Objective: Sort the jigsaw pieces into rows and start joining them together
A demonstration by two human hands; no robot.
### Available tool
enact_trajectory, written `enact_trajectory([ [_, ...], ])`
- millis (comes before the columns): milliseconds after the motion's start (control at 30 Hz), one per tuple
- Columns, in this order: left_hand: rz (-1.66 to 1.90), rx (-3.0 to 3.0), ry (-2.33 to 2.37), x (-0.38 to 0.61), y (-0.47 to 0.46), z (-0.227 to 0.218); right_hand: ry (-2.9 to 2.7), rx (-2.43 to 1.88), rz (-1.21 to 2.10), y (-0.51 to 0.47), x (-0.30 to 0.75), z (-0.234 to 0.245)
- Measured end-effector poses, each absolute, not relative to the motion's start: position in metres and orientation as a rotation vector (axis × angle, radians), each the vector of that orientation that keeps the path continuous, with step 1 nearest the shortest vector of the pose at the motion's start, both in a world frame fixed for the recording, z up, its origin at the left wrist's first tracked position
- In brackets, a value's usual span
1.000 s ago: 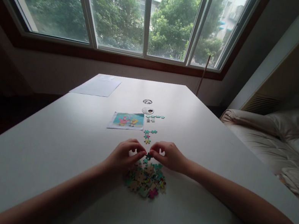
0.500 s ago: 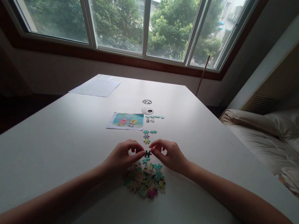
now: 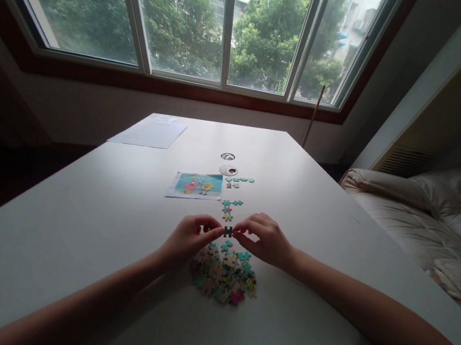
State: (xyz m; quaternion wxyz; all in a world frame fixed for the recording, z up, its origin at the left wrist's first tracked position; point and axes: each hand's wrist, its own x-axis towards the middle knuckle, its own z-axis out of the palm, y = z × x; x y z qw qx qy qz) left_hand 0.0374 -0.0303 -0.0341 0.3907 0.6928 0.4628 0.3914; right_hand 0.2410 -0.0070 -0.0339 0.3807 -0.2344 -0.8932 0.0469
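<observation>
My left hand (image 3: 189, 238) and my right hand (image 3: 262, 237) meet above a pile of loose puzzle pieces (image 3: 225, 271) on the white table (image 3: 92, 219). Both pinch one small dark puzzle piece (image 3: 228, 231) between their fingertips, held a little above the pile. Beyond my hands lie a few joined teal pieces (image 3: 229, 208) and another small group of pieces (image 3: 236, 181). A colourful reference picture (image 3: 197, 184) lies flat to the left of them.
A sheet of paper (image 3: 148, 132) lies at the table's far left. Two small round objects (image 3: 229, 164) sit past the picture. A cream sofa (image 3: 440, 221) stands right of the table. A wide window fills the far wall.
Both hands have lifted slightly away from the pile with the dark piece between them, and it now shows clearly between the fingertips.
</observation>
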Motion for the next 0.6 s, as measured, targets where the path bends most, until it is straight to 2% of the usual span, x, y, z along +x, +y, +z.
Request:
enact_trajectory([
  [233,1.031,1.739,1.228,0.034,-0.028,-0.038,-2.192,-0.626,0.087,0.0,0.247,-0.031],
  [433,1.059,1.696,1.216,0.028,-0.025,-0.044,-2.028,-0.817,0.196,0.013,0.26,-0.032],
  [600,1.035,1.762,1.238,0.032,-0.028,-0.041,-2.05,-0.805,0.241,0.007,0.254,-0.033],
])
